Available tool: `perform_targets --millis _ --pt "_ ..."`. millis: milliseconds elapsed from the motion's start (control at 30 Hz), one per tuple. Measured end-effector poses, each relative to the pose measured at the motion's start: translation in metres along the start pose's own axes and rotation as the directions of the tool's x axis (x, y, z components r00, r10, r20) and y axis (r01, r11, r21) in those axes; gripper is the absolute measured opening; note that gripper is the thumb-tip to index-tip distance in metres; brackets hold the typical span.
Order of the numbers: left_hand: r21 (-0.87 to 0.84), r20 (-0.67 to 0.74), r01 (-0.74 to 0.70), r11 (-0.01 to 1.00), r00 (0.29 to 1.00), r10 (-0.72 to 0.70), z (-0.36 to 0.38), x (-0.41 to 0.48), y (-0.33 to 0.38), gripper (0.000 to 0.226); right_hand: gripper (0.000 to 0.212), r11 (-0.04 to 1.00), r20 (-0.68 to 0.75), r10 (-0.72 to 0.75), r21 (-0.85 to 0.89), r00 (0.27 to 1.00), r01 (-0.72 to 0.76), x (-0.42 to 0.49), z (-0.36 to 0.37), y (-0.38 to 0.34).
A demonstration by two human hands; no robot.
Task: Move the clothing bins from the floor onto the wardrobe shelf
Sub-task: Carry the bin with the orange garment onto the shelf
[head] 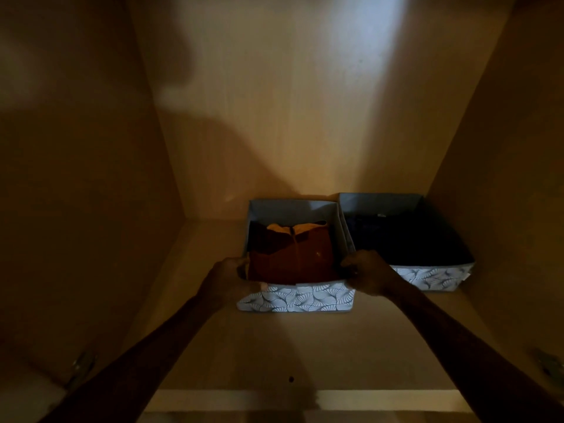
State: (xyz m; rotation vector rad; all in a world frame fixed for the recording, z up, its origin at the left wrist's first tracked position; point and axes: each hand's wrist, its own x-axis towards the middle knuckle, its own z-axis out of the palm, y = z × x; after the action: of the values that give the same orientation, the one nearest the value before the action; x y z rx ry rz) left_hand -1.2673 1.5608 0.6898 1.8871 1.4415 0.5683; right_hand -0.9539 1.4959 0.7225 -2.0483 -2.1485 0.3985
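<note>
While two hands [227,276] [370,271] clamp fingers [348,265] — seemingly — on near bin [296,297], second bin [427,277] beside, one shelf [305,346].

All I got of the person on my feed was two arms: left forearm [146,346] and right forearm [457,340], both bare right down to the near edge, with a bare left hand [227,277] and right hand [367,271]. Too dim for finer detail.

Two leaf-patterned fabric bins are sitting side by side on the shelf [305,346]. The left bin [296,297] is holding folded orange-brown clothes [293,254] and standing nearer the front. The right bin [427,277], just beside it, is holding dark clothes [403,236].
</note>
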Motion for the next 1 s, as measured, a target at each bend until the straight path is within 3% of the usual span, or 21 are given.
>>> perform_targets --millis 100,233,300,533,900,1000 --pt "0.065 0.049 -0.028 0.997 0.998 0.025 -0.005 0.004 -0.002 0.071 0.022 0.996 -0.115 0.076 -0.027 0.990 -0.080 0.002 0.003 0.002" --pt "0.054 -0.008 -0.037 0.998 0.999 0.038 -0.006 0.012 -0.004 0.042 0.023 0.968 -0.292 0.092 -0.198 0.952 -0.154 0.003 0.004 0.000" --pt "0.059 -0.042 -0.045 0.997 0.998 0.047 -0.007 0.016 -0.002 0.037 0.023 0.951 -0.342 0.094 -0.247 0.935 -0.185 0.005 0.005 0.000" --pt "0.026 -0.105 -0.016 1.000 0.994 0.019 0.002 0.031 -0.002 0.055 0.022 0.964 -0.393 0.113 -0.178 0.913 -0.196 0.013 0.016 0.005" --pt "0.042 -0.130 0.021 0.999 0.991 -0.015 0.005 0.040 -0.006 0.041 0.009 0.978 -0.438 0.085 -0.135 0.895 -0.159 0.024 0.020 0.011" --pt "0.015 -0.125 0.055 0.998 0.991 -0.052 0.004 0.041 -0.011 0.062 0.010 0.983 -0.458 0.078 -0.115 0.885 -0.146 0.026 0.026 0.016"
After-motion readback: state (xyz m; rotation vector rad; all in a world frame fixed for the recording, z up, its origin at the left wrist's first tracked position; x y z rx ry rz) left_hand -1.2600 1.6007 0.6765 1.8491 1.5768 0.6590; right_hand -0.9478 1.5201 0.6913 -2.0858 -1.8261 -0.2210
